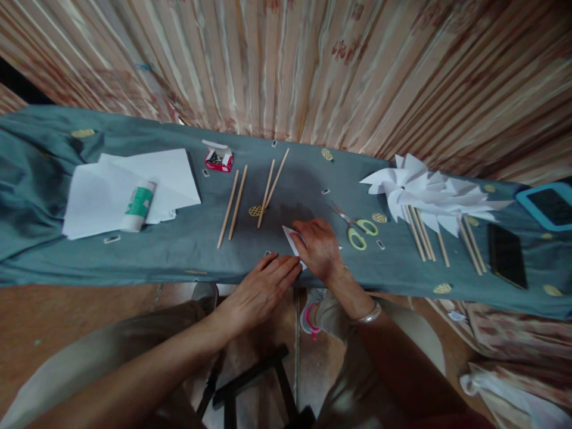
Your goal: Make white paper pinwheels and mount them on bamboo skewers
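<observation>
A small folded piece of white paper lies near the front edge of the grey-green cloth-covered table. My right hand rests on top of it, fingers bent and pressing it down. My left hand lies flat at the table's front edge, fingers stretched out together, fingertips touching the paper's near side. Most of the paper is hidden under my right hand.
Green-handled scissors lie just right of my right hand. Several wooden sticks lie behind. A stack of white sheets with a glue stick is at left, a small red box behind. Finished white pinwheels, a phone at right.
</observation>
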`<state>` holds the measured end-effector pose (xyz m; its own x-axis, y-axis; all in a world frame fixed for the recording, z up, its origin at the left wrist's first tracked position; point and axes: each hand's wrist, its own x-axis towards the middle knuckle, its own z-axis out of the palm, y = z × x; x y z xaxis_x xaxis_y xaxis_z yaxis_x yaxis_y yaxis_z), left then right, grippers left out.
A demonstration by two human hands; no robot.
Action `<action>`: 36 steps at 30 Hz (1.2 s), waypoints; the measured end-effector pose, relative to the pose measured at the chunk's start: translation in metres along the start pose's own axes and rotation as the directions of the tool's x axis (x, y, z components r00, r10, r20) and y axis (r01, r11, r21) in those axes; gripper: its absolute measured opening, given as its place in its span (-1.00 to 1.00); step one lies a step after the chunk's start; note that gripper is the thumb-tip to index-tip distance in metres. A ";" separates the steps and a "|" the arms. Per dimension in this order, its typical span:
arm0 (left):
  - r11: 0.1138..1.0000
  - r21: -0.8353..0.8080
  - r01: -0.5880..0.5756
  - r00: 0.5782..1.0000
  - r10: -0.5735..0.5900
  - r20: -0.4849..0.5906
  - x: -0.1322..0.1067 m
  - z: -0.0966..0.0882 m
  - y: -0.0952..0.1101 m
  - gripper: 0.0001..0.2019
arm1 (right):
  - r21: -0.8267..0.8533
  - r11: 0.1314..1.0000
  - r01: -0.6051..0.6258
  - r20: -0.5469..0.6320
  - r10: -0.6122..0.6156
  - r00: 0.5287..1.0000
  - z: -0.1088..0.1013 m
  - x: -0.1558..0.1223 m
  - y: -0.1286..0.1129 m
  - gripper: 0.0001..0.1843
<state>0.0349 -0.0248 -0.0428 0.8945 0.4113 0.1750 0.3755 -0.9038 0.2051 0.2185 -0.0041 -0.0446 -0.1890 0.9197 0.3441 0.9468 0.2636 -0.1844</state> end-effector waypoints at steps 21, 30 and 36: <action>0.998 -0.039 0.040 0.996 -0.036 0.080 0.002 0.004 0.002 -0.56 | 0.044 0.994 0.105 0.127 -0.110 0.986 -0.008 0.001 -0.003 -0.65; 0.995 -0.097 0.018 0.999 -0.014 0.038 0.004 0.007 0.000 -0.53 | 0.059 0.996 0.068 0.190 -0.078 0.979 -0.012 0.005 -0.001 -0.61; 0.991 -0.128 0.027 0.995 -0.015 0.095 0.012 -0.002 -0.001 -0.52 | -0.011 0.997 0.078 0.194 -0.075 0.978 -0.018 -0.002 -0.003 -0.59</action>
<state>0.0446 -0.0189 -0.0393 0.9079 0.4114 0.0800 0.3650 -0.8699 0.3317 0.2213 -0.0122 -0.0283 -0.3061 0.9364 0.1715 0.9319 0.3315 -0.1472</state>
